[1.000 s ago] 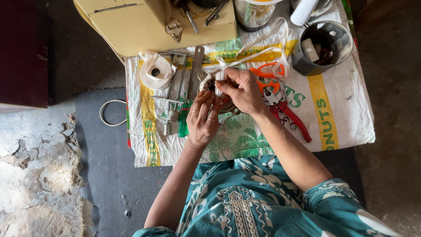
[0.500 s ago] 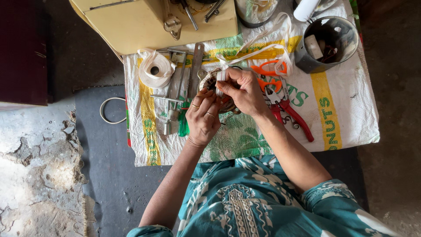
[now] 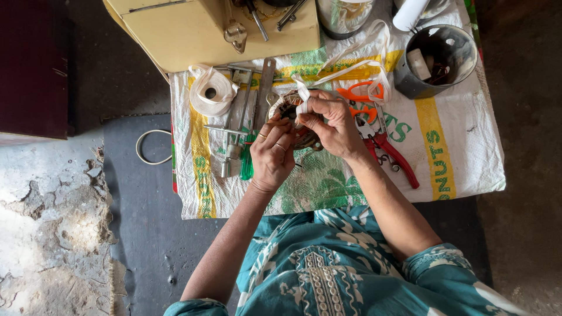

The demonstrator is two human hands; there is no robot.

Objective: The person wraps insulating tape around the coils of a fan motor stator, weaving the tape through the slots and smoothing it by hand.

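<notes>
Both hands meet over the middle of the woven sack (image 3: 456,158) that is spread out as a work mat. Her left hand (image 3: 272,155) cups a round wound coil (image 3: 290,108) of copper-coloured wire from below, fingers curled against its side. Her right hand (image 3: 333,126) comes over the top of the coil and pinches a strip of white tape (image 3: 351,70) between thumb and fingertips, right at the coil's rim. From that pinch the tape loops away across the sack toward the far edge and curls back near a grey metal tin (image 3: 436,58) that stands at the sack's far right corner, with small odds and ends inside.

Left of the coil, on the sack, lies a roll of the same white tape (image 3: 212,93), and between roll and coil a row of metal hand tools with a green-handled screwdriver (image 3: 247,161). Right of the coil, just past the right hand, are orange-handled scissors (image 3: 360,93) and red-handled pliers (image 3: 395,155). A cream-coloured box (image 3: 193,29) sits beyond the sack's far edge. Off the sack's left side a thin wire ring (image 3: 149,146) lies on the dark floor.
</notes>
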